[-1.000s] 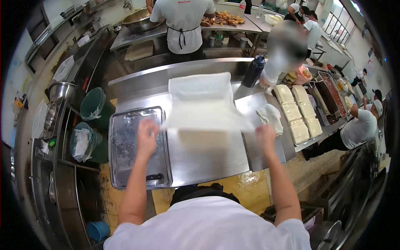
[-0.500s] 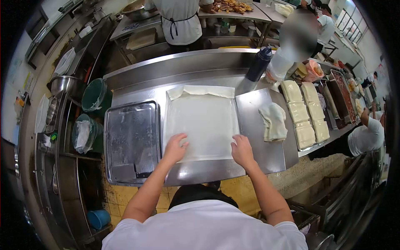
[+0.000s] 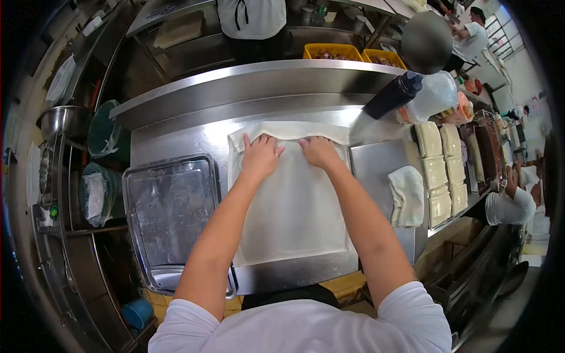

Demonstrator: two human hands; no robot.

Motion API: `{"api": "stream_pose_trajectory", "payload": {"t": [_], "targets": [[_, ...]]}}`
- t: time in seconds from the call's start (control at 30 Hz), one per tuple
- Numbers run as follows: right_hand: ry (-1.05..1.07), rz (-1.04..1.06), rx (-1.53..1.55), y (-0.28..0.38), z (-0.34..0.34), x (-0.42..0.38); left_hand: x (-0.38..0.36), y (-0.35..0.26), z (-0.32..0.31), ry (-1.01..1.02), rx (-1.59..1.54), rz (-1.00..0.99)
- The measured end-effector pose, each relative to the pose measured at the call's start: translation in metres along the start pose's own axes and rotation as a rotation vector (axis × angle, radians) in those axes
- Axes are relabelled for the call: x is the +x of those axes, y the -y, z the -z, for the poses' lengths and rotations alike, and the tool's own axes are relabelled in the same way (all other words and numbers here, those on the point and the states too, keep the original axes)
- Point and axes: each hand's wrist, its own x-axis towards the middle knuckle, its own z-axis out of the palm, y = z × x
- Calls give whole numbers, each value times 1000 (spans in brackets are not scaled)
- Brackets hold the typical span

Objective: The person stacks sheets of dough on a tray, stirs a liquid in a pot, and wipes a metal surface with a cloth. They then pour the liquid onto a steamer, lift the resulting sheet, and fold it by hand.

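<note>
A white, slightly see-through cloth (image 3: 294,212) lies spread in a rough square on the steel table, its far edge turned over in a loose fold. At the left part of that fold is my left hand (image 3: 261,157), fingers curled at the cloth and fingertips partly hidden by it. My right hand (image 3: 321,152) holds the same fold farther right, its fingertips also partly covered. Both thumbs point inward. Left of the cloth sits a wet metal tray (image 3: 170,212). A folded white towel (image 3: 407,197) rests on the raised steel surface (image 3: 379,159) to the right.
A dark squeeze bottle (image 3: 393,96) and a translucent container (image 3: 432,97) stand at the back right. Pale wrapped-looking blocks (image 3: 435,173) fill a tray farther right. Green bins (image 3: 103,194) stand left of the table. Across the raised back edge are yellow crates (image 3: 332,52) and a co-worker (image 3: 252,20).
Both hands have moved from the cloth's near corners to the fold at its far edge, and closer together. My view has shifted, with the body leaning forward.
</note>
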Motion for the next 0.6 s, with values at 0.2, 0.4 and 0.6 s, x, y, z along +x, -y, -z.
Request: {"api": "stream_pose_trajectory", "payload": {"t": [0.2,0.4,0.6], "targets": [[-77,109,-9,19,-38,-38,-12,12,-39,-77,147,-119],[-81,-83,-527,-63,13,-52,-55,95,21,-149,265,-87],[-526,83,-252,-57,40,-24,-25,102,45,-547,44,-74]]}}
